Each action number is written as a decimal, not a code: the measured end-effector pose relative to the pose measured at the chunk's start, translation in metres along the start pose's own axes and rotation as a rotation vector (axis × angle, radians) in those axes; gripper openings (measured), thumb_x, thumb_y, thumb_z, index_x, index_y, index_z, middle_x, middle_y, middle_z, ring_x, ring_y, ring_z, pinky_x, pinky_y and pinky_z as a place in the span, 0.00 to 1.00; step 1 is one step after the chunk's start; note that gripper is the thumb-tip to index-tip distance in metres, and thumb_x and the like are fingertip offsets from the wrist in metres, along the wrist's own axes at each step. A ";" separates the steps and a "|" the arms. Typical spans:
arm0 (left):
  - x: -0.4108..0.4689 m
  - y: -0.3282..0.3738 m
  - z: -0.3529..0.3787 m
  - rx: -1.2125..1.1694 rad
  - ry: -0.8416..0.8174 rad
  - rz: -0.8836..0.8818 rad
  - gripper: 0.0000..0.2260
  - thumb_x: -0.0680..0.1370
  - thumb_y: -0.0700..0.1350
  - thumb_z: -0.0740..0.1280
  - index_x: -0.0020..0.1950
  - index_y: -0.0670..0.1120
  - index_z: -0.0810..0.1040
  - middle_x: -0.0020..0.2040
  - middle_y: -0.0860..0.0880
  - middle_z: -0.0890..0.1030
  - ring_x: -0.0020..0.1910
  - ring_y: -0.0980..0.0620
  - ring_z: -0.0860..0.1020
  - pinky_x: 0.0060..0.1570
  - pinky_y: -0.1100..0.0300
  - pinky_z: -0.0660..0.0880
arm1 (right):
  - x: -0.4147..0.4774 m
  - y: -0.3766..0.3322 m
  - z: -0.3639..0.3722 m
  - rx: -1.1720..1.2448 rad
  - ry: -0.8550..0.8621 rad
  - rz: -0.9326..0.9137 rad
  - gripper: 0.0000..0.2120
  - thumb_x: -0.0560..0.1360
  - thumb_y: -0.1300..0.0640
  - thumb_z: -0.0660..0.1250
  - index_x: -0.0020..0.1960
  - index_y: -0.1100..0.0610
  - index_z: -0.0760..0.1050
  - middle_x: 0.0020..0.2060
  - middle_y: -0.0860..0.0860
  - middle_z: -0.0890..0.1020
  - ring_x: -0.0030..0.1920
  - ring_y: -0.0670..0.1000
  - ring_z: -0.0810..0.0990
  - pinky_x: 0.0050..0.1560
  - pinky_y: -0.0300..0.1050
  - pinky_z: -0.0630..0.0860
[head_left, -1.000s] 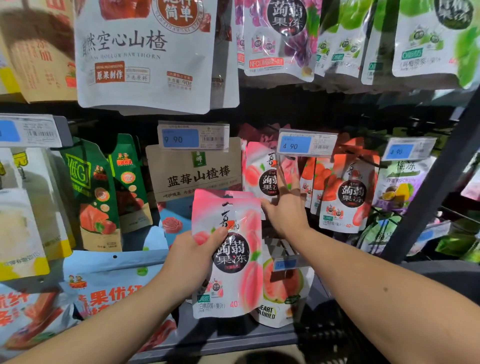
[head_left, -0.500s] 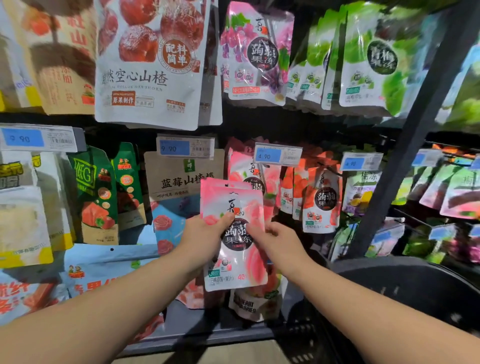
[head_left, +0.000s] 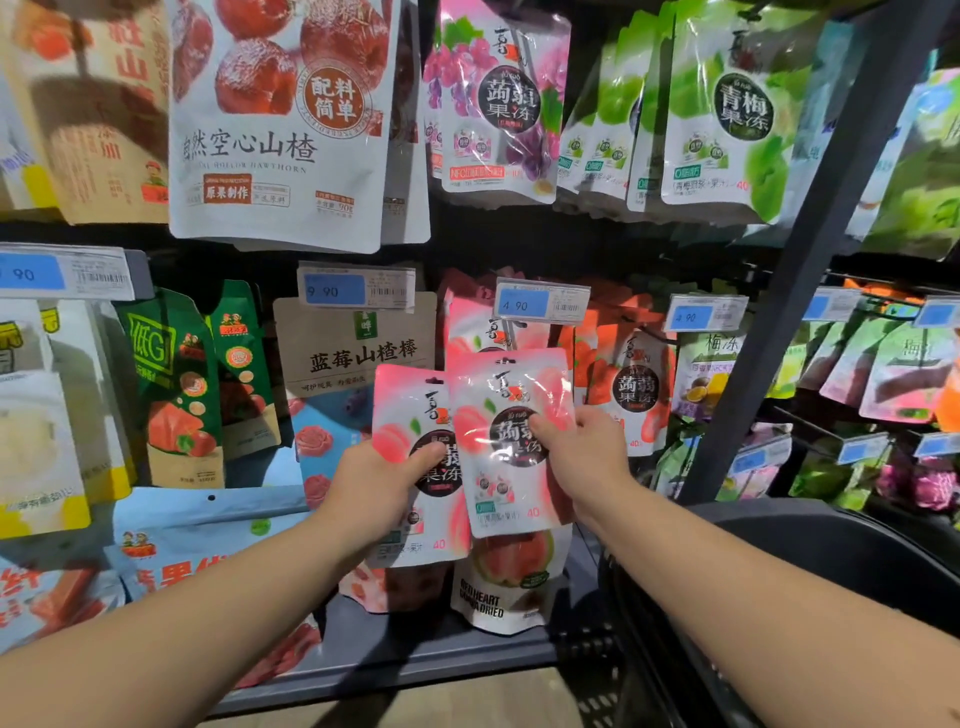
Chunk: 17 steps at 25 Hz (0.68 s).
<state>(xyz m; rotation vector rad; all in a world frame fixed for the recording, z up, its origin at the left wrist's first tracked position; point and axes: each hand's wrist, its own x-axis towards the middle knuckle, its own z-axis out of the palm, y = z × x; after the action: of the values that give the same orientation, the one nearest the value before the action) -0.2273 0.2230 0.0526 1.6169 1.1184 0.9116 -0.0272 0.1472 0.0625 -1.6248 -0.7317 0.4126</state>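
Two pink peach jelly pouches are held in front of a shop rack. My left hand (head_left: 382, 486) grips the left pouch (head_left: 410, 410) by its lower left side, thumb across its dark round label. My right hand (head_left: 584, 457) grips the right pouch (head_left: 506, 395), which overlaps the left one's right edge, thumb on its label. More of the same pink pouches (head_left: 480, 332) hang on the hook behind, under a 4.90 price tag (head_left: 540, 304).
Hanging snack bags fill the rack: a white hawthorn bag (head_left: 280, 130) above, a brown blueberry hawthorn bag (head_left: 358, 343) to the left, green plum pouches (head_left: 727, 114) upper right. A dark slanted rack post (head_left: 810, 249) stands right. A black basket (head_left: 831, 561) sits at lower right.
My right hand left the hanging pouches, came to the pouches in my left hand and took the front one. It now holds that pouch a little to the right of the other.
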 end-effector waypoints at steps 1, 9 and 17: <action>0.003 -0.005 -0.006 0.010 0.019 -0.036 0.20 0.77 0.52 0.75 0.32 0.43 0.76 0.24 0.51 0.77 0.23 0.54 0.74 0.25 0.64 0.69 | 0.003 -0.004 -0.003 0.047 0.029 -0.005 0.06 0.76 0.57 0.74 0.45 0.59 0.80 0.42 0.55 0.85 0.44 0.57 0.85 0.43 0.50 0.81; 0.008 -0.016 -0.028 0.057 0.091 -0.056 0.20 0.78 0.53 0.74 0.34 0.39 0.76 0.31 0.44 0.79 0.28 0.48 0.73 0.25 0.60 0.67 | 0.012 -0.009 -0.003 0.145 0.078 -0.041 0.05 0.76 0.58 0.75 0.47 0.59 0.80 0.45 0.56 0.86 0.49 0.58 0.85 0.53 0.61 0.83; 0.008 -0.017 -0.027 -0.003 0.060 -0.069 0.21 0.78 0.53 0.74 0.43 0.33 0.81 0.39 0.37 0.85 0.31 0.45 0.79 0.25 0.62 0.72 | 0.019 -0.012 -0.002 0.138 0.141 -0.068 0.11 0.72 0.51 0.75 0.47 0.59 0.81 0.45 0.56 0.86 0.48 0.59 0.85 0.53 0.63 0.82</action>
<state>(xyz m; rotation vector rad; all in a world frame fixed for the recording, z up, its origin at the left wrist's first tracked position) -0.2539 0.2410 0.0448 1.5483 1.2059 0.9216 -0.0146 0.1588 0.0772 -1.4787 -0.6362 0.2904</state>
